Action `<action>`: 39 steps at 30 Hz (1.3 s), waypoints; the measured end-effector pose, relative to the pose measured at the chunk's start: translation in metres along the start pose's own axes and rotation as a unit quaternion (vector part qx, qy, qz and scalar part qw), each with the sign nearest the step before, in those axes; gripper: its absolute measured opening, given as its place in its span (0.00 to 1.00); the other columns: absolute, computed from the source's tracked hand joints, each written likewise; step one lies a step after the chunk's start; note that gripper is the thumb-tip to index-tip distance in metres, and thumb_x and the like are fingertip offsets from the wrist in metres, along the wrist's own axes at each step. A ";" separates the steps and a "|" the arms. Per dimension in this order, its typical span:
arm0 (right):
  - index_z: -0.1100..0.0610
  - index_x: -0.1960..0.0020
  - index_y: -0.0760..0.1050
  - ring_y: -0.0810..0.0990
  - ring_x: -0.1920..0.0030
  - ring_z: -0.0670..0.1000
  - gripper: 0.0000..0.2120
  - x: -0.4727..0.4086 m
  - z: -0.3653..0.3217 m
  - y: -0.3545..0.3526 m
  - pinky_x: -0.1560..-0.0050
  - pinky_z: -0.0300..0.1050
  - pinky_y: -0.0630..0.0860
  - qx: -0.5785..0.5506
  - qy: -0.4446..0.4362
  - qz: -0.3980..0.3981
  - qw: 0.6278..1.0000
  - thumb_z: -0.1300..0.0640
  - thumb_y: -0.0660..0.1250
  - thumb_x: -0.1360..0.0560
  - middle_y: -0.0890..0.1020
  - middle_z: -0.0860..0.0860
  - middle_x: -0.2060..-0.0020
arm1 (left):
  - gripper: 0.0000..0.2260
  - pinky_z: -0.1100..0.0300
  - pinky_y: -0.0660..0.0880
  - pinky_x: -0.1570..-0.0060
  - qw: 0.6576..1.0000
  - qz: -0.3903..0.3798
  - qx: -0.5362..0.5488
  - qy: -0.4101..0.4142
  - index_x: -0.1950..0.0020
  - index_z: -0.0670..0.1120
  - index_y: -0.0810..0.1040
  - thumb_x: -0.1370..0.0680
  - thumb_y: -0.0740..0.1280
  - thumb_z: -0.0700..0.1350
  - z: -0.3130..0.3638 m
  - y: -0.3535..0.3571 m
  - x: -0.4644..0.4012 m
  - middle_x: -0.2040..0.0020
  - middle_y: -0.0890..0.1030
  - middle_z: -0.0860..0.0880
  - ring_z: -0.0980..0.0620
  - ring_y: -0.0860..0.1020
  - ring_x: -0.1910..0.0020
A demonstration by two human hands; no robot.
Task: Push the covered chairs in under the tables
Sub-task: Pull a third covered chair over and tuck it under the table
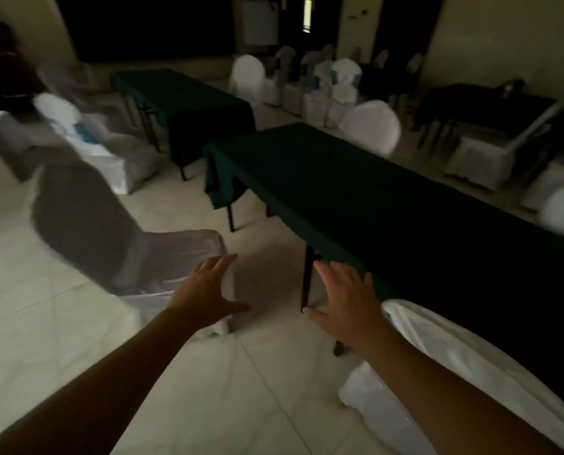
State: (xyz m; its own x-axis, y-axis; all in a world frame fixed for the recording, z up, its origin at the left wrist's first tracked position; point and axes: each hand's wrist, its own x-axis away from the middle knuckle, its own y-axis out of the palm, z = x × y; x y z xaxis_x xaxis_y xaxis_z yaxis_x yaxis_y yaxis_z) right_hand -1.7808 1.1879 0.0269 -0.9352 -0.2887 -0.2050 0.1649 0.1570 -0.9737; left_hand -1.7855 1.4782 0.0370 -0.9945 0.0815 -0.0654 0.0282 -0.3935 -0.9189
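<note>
Dim room, pale tiled floor (pixel 77 323); long green-clothed table (pixel 389 205) runs centre to right, white covered chairs (pixel 371 126) around. Left hand (pixel 205 290) and right hand (pixel 346 300) both open, empty.

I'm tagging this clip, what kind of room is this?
Probably a banquet or function hall: long tables under dark green cloths, white covered chairs, and more covered chairs clustered by the far wall.
</note>
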 end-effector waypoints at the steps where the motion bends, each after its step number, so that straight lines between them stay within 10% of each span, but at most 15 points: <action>1: 0.46 0.24 0.50 0.59 0.28 0.58 0.43 -0.014 -0.021 0.001 0.33 0.67 0.55 -0.012 -0.015 -0.002 1.000 0.29 0.62 0.32 0.63 0.55 0.27 | 0.49 0.44 0.68 0.34 1.000 0.011 0.004 -0.016 0.25 0.61 0.54 0.41 0.70 0.73 -0.023 -0.015 0.007 0.25 0.62 0.52 0.47 0.63 0.29; 22: 0.48 0.25 0.56 0.67 0.35 0.55 0.41 -0.294 -0.592 0.085 0.37 0.57 0.67 -0.159 -0.259 -0.037 0.952 0.32 0.65 0.31 0.69 0.51 0.33 | 0.44 0.48 0.73 0.41 0.960 0.176 -0.035 -0.213 0.27 0.59 0.58 0.38 0.72 0.69 -0.552 -0.262 0.072 0.29 0.68 0.51 0.48 0.68 0.33; 39: 0.51 0.28 0.62 0.65 0.33 0.56 0.35 -0.607 -0.808 0.193 0.37 0.59 0.68 -0.154 -0.157 0.032 0.975 0.34 0.64 0.28 0.69 0.53 0.32 | 0.42 0.52 0.72 0.42 0.979 0.084 -0.080 -0.168 0.28 0.61 0.56 0.36 0.72 0.69 -0.853 -0.366 -0.156 0.29 0.68 0.53 0.50 0.69 0.33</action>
State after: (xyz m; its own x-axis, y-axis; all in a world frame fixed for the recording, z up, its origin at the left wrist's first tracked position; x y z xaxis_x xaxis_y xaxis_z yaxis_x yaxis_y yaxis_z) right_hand -1.4344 2.1565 0.0439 -0.7754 -0.5368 -0.3325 0.0727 0.4472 -0.8915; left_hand -1.5549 2.3911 0.0517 -0.9507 -0.2889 -0.1127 0.1819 -0.2250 -0.9572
